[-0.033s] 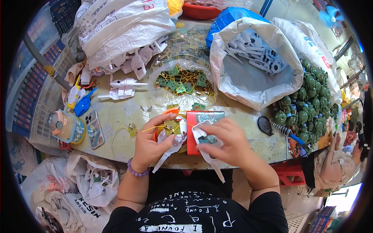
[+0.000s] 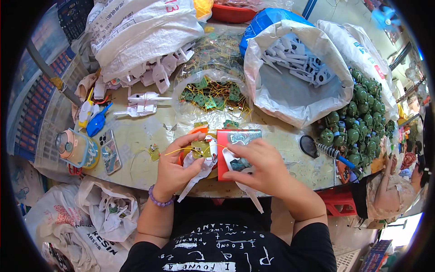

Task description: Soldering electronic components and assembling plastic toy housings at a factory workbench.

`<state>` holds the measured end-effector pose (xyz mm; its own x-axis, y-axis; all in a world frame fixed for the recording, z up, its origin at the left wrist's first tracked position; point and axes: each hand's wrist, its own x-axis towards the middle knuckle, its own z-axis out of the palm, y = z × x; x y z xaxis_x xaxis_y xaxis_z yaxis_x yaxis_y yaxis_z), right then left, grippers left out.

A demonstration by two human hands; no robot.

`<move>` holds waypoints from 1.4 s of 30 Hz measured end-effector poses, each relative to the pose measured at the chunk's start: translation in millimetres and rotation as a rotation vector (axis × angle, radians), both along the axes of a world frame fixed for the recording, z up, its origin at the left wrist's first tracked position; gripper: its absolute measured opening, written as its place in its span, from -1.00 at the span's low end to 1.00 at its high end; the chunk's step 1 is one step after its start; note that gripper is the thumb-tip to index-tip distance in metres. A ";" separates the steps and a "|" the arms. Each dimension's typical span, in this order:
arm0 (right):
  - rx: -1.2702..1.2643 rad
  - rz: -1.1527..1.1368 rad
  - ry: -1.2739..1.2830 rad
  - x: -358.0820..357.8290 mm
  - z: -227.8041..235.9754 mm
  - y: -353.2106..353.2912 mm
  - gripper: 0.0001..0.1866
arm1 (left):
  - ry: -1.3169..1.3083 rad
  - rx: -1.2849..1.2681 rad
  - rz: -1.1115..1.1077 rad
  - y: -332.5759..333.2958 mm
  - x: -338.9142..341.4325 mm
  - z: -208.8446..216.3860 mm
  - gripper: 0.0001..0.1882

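Observation:
My left hand (image 2: 173, 170), a purple bead bracelet at its wrist, is closed around a white plastic shell piece (image 2: 192, 182) with a long narrow end pointing down. On that piece lies a small green circuit board (image 2: 199, 147), and a yellow wire (image 2: 179, 150) runs across my fingers. My right hand (image 2: 265, 165) grips a second white plastic shell piece (image 2: 250, 192) between thumb and fingers, its narrow end also pointing down. The two pieces are apart, side by side. Under them sit a red flat box (image 2: 222, 174) and an orange object (image 2: 184, 156), mostly hidden.
A clear bag of wired circuit boards (image 2: 210, 97) lies ahead. White sacks of plastic shells stand at left (image 2: 145, 38) and right (image 2: 301, 111). Several green round parts (image 2: 358, 118) are heaped at right, near a magnifier (image 2: 309, 146). A bottle (image 2: 77, 147) and phone (image 2: 110, 152) are at left.
My right hand has shifted slightly left, its fingers lower over the white shell piece, whose narrow end has swung a little to the right. The left hand stays put.

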<state>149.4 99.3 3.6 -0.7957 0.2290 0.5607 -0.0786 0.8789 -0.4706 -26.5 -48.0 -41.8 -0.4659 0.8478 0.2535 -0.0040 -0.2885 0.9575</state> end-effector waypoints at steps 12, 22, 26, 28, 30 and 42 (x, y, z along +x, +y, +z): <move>0.026 -0.193 -0.160 -35.8 -19.4 21.4 -0.83 | -0.003 -0.007 0.077 7.1 -1.3 -6.0 -0.47; 0.071 0.193 -0.059 -36.3 12.6 22.1 -0.66 | 0.608 -0.108 0.373 10.5 -5.6 -6.4 -0.48; -0.086 0.227 0.017 -56.9 19.6 10.7 -0.71 | 0.745 -0.075 0.413 12.2 -3.2 3.6 -0.49; -0.182 0.228 -0.010 -65.4 24.8 7.2 -0.73 | 0.789 -0.096 0.392 11.8 -3.0 6.6 -0.52; -0.118 0.231 -0.120 -70.6 30.7 4.4 -0.74 | 0.834 -0.088 0.389 11.8 -3.9 7.1 -0.54; -0.926 0.096 -0.225 -43.9 18.5 26.6 -0.93 | 0.458 -0.137 0.341 11.8 0.3 17.0 -0.44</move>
